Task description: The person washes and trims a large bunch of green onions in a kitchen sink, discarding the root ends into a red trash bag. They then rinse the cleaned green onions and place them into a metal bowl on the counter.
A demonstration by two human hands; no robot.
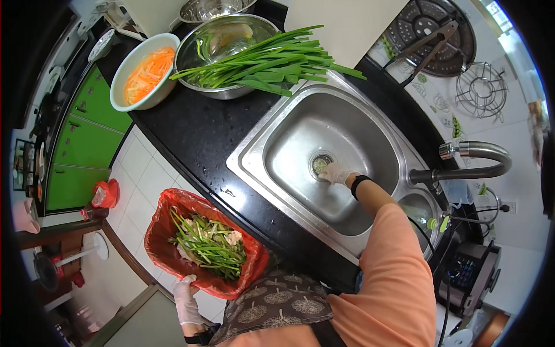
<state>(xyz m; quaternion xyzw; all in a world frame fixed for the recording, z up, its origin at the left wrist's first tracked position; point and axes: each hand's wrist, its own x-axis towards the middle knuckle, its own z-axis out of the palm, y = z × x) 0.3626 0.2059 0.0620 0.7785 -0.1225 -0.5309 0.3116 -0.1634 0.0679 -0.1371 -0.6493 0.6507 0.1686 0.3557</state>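
Observation:
My left hand (186,297), in a clear glove, grips the rim of a bin lined with a red plastic bag (256,256). Green stalks and other scraps (208,251) lie in the bin. Gloved too, my right hand (337,173) reaches down to the drain strainer (321,165) in the stainless steel sink (295,186); bits of green show in the strainer, and my fingertips are partly hidden. Long green Chinese chives (277,65) rest across a steel bowl (195,89) beside the sink. To its left, a pale bowl (149,102) holds shredded orange and pale vegetables (147,76).
A curved faucet (481,162) rises at the sink's right side, near a small side basin (416,204). Tongs (427,54) and a round rack (481,89) are by the tiled wall. The black counter edge (173,160) runs between sink and bin.

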